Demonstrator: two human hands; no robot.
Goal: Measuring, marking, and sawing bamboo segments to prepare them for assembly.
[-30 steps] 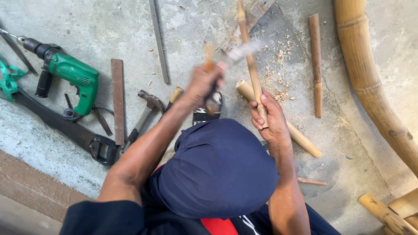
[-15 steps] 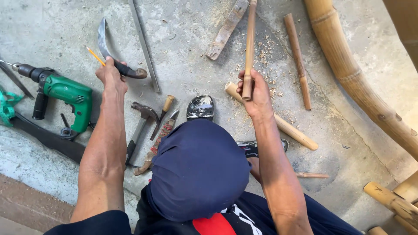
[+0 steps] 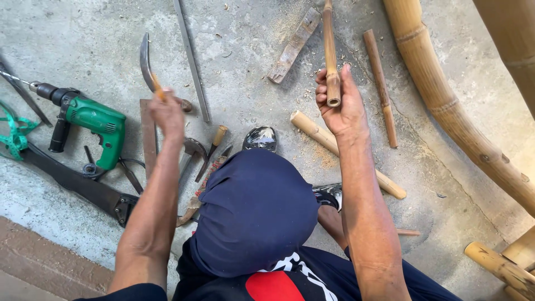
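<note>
My left hand [image 3: 167,114] is closed around the handle of a curved knife [image 3: 146,64], whose blade points away from me over the concrete floor. A thin bamboo stick [image 3: 330,50] is gripped near its cut end by my right hand [image 3: 341,106]; the stick runs away from me and is lifted off the floor. The two hands are well apart, and the blade does not touch the stick. A head wrapped in dark blue cloth [image 3: 253,209] fills the lower middle and hides the floor beneath it.
A green electric drill [image 3: 92,120], a hammer [image 3: 192,150], a metal rod [image 3: 191,58] and a black strap [image 3: 72,181] lie on the left. A short bamboo piece [image 3: 345,153], a thin stick [image 3: 380,86], a flat wood strip [image 3: 293,44] and a thick bamboo pole [image 3: 446,106] lie on the right.
The left hand swung the knife away from the stick out to the left, then came slightly back right. The right hand kept the stick and shifted it a little.
</note>
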